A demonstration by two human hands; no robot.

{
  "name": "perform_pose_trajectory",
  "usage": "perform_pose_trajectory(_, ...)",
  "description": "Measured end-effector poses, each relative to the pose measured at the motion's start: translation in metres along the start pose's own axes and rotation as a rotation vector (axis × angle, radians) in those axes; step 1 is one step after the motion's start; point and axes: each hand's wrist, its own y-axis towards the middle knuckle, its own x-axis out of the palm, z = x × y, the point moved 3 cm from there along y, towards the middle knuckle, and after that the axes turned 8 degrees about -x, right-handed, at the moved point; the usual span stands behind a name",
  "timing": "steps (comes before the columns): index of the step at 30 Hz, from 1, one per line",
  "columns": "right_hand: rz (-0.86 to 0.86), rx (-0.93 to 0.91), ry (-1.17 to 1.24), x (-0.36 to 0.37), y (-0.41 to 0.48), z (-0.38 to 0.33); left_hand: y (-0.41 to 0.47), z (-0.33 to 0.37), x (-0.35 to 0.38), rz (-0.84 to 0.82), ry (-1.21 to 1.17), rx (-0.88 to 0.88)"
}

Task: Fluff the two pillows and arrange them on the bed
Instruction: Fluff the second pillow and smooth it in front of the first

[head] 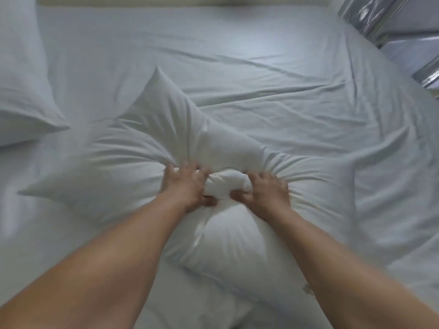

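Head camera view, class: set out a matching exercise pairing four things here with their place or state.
Things:
1. near pillow
2. far pillow
3. bedsheet
4. hands, left hand and right hand

States:
A. wrinkled, spread flat
B. bunching the fabric at the middle
C. squeezed, corners sticking out
D. lying untouched at the left edge

Pairs: 1-C, 2-D, 3-A, 4-B

Two bare forearms, no sleeves; hands (187, 186) without rings.

a bedroom: a wide bed (237, 55) in pale sheets, two pillows (118, 150), a padded headboard (166, 0).
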Motion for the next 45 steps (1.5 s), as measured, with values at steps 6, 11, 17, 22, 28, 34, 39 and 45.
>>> perform_pose_trajectory(6, 0.086, -0.121, 0.158, -0.031, -0.046, -0.045, -0.074, -0.003, -0.025, -0.011, -0.065, 0.026)
perform_pose_trajectory(11, 0.168, -0.292, 0.228, -0.129, -0.062, -0.103, -0.138, -0.042, -0.108, 0.005, -0.189, -0.111)
perform_pose_trajectory(17, 0.376, -0.598, -0.001, -0.211, -0.059, -0.235, -0.232, -0.126, -0.169, 0.181, -0.58, -0.381)
perform_pose_trajectory(22, 0.339, -0.598, 0.231, -0.148, -0.093, -0.321, -0.295, -0.158, -0.113, 0.316, -0.582, -0.652)
perform_pose_trajectory(28, -0.098, -0.157, 0.319, -0.029, -0.124, -0.3, -0.323, -0.223, -0.02, 0.192, -0.399, -0.883)
perform_pose_trajectory(34, -0.106, 0.321, 0.677, 0.021, -0.119, -0.247, -0.294, -0.265, 0.023, -0.036, -0.594, -1.012)
perform_pose_trajectory(39, 0.03, 0.371, 0.966, 0.028, -0.132, -0.257, -0.286, -0.253, 0.021, 0.22, -0.659, -0.83)
perform_pose_trajectory(45, 0.212, 0.113, 0.847, -0.05, -0.138, -0.309, -0.337, -0.273, -0.029, 0.72, -0.654, -0.751)
